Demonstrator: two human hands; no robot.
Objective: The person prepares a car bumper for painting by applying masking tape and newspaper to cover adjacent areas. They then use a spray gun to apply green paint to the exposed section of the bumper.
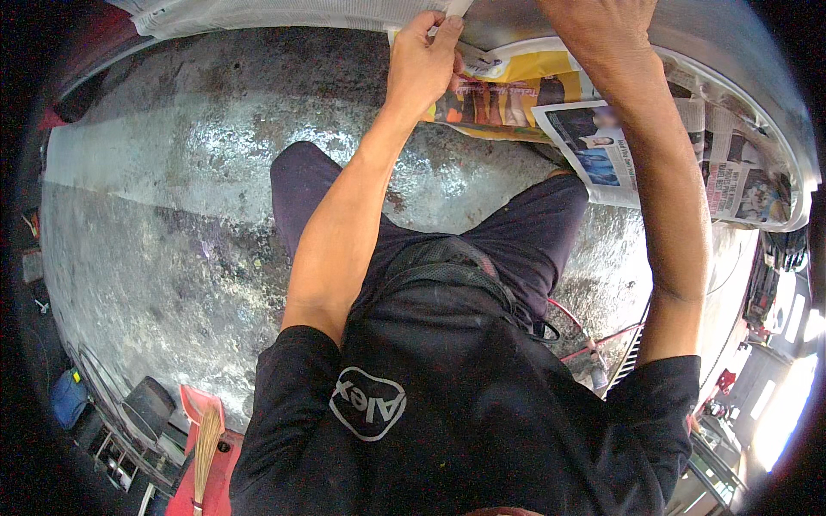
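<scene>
My left hand (426, 60) reaches up to the top edge of a newspaper sheet (516, 90) that lies against a grey car body panel (731, 52). Its fingers pinch the paper's upper corner, where a strip of pale tape (477, 58) runs. My right hand (594, 26) rests higher on the panel above the paper, its fingers cut off by the frame's top edge. A second newspaper sheet (602, 150) hangs lower, and more sheets (744, 176) follow the curved panel edge to the right. My knees in dark trousers are below the paper.
The wet, shiny concrete floor (172, 215) spreads to the left. A red dustpan with a broom (202, 430), a black round container (148, 404) and a blue container (67, 397) stand at the lower left. A red hose (594, 340) lies near my right leg.
</scene>
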